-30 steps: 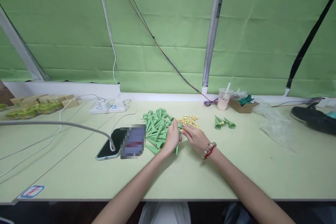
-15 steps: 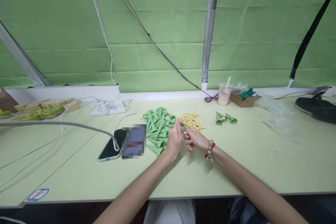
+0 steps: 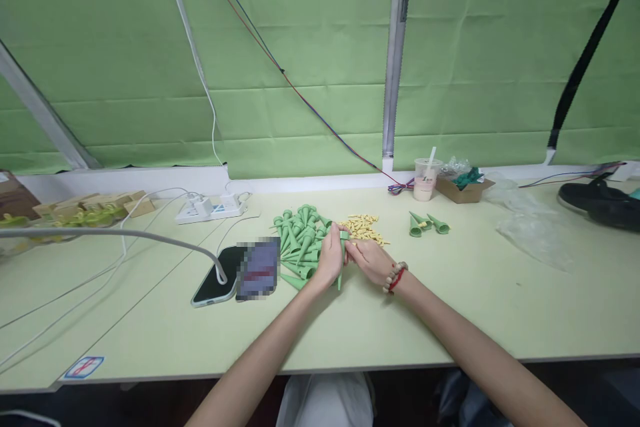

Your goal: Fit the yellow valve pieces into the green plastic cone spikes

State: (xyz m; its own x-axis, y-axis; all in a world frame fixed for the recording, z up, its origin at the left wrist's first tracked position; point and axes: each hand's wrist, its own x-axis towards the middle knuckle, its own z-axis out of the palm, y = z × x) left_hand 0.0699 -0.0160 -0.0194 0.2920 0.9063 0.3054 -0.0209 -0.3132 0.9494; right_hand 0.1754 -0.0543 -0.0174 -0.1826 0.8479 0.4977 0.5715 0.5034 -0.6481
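My left hand [image 3: 331,256] is closed around a hollow green plastic cone spike [image 3: 344,236], its wide end up and its narrow tip pointing down toward the table. Close against it, my right hand [image 3: 371,260] pinches what looks like a small yellow peg [image 3: 354,244] at the spike's side; the fingers partly hide it. A heap of similar green spikes [image 3: 303,233] lies just left of and behind my left hand. Behind my right hand is a spread of small yellow pegs [image 3: 364,225]. Farther right lie several green spikes [image 3: 439,224] with bits of yellow on them.
Two phones, a black one [image 3: 215,283] and one with a blurred screen [image 3: 257,273], lie at the left by a cable. A power strip [image 3: 210,210], drink cup [image 3: 424,180], small carton [image 3: 460,192], plastic bag [image 3: 533,237] and black shoe-like object [image 3: 597,203] line the back.
The green spike in my left hand has turned so that its tip now points down. My right hand has shifted slightly, its fingers more tucked in. The camera view moved a little.
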